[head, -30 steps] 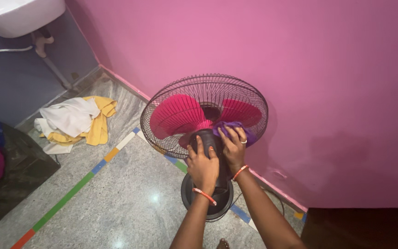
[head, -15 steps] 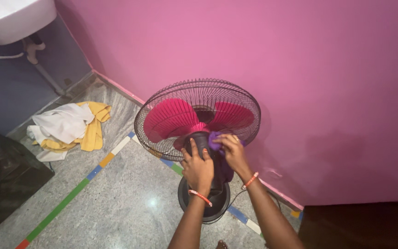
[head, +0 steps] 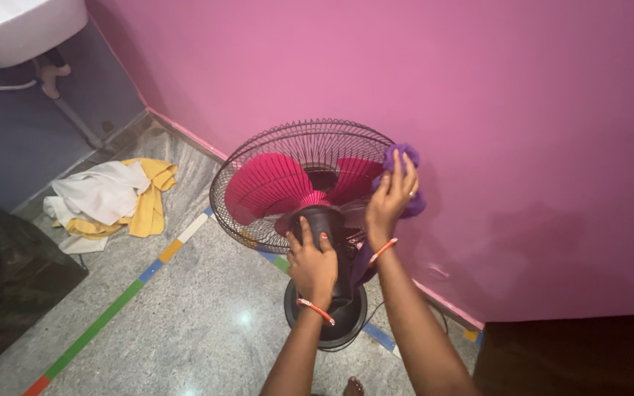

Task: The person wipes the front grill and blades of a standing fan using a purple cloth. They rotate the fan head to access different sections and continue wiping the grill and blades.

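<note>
- Cloth heap (head: pixel 108 194), white over yellow, lies on the granite floor (head: pixel 207 315) far left, well apart from both hands; above it a white basin (head: pixel 16 26) w/ drain pipe in the corner.
- Wire guard (head: pixel 258 158) of the pedestal fan: round black cage tilted back twd the camera, standing close to the pink wall (head: pixel 522 110); pink-red blades (head: pixel 266 187) sit inside it, not touched.
- Left hand (head: pixel 313 264) next: palm down on the black motor housing (head: pixel 324 218) behind the guard, fingers spread narrow & wrapped over the housing top, holding it. Orange bangle at the wrist.
- Round black base (head: pixel 346 323) on the floor just below that hand, cord trailing to the wall side.
- Right hand (head: pixel 390 198) is higher & further right, at the guard's right rim. Fingers closed on a purple rag (head: pixel 402 158), pressing it onto the rim wires; rag bunches above & right of the fingertips, betw. hand and wall.
- Key relation: rim curves up-left from the rag, so uncovered guard lies left of the right hand; that hand is the nearer one to it.
</note>
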